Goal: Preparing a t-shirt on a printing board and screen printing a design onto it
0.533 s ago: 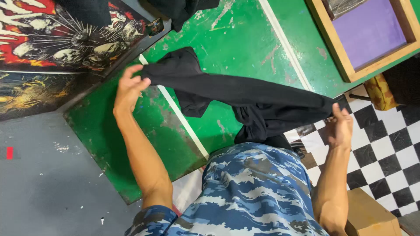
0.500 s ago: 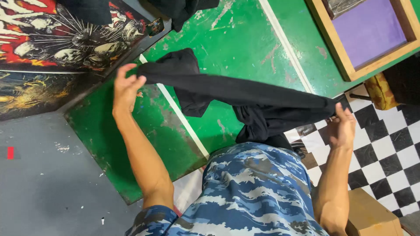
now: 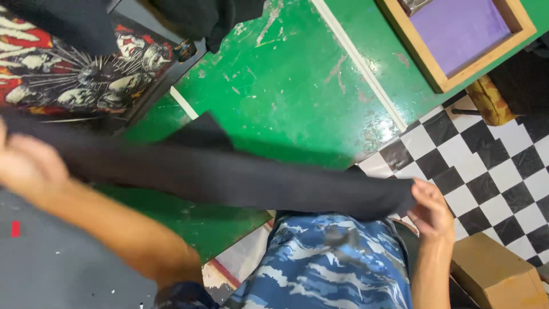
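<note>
Head view shows both hands holding a black cloth (image 3: 229,180) stretched over the green table (image 3: 286,86). Right hand (image 3: 430,210) fingers pinch one end. Left hand (image 3: 26,166) is blurry, fingers closed on the other end.

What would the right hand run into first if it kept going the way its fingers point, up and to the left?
The right hand already grips the end of the black garment, so it would push straight into that cloth. Beyond it lies the green table, though depth is hard to judge.
</note>
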